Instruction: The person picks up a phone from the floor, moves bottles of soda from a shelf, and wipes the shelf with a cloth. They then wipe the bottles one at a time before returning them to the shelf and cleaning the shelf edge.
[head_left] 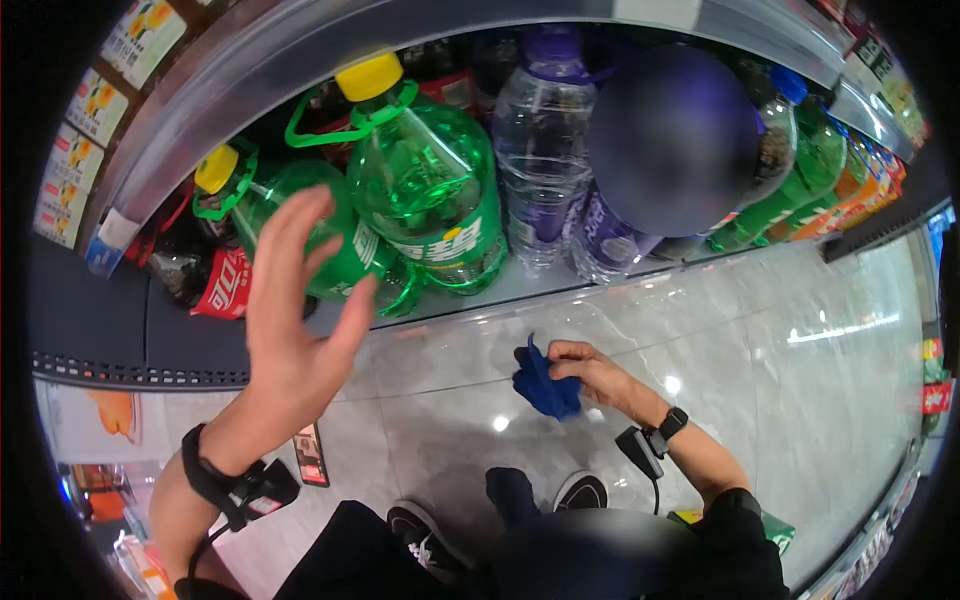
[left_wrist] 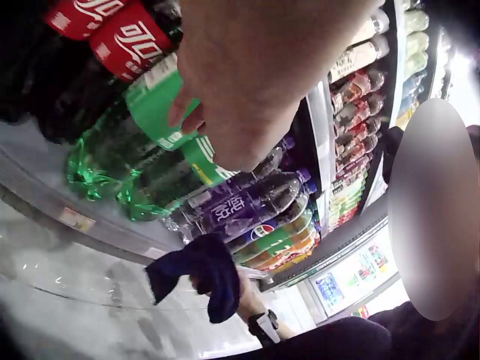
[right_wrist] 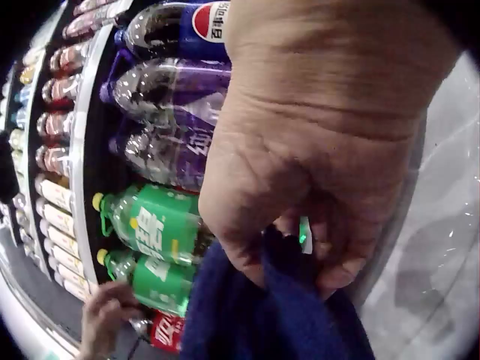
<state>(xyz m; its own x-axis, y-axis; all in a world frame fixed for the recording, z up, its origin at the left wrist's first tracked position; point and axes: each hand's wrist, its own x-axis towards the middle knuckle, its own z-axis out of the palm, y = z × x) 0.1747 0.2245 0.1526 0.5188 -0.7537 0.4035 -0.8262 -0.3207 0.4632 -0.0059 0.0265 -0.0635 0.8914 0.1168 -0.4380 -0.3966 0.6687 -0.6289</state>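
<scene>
The right hand pinches a dark blue cloth between thumb and fingers. The cloth hangs free from this grip, off the fingertips, above the tiled floor and in front of the shelf.

The left hand is raised at the shelf, its fingers wide, thumb set apart, holding nothing. The yellow-capped, leaning green bottle is located directly behind these fingers; whether the fingertips contact it cannot be determined.

The taller green bottle stands just beside the leaning bottle, on the side toward the right hand. A red-labelled cola bottle is positioned on the opposite side. Purple-labelled bottles adjoin the taller green bottle, well apart from the left fingers.
</scene>
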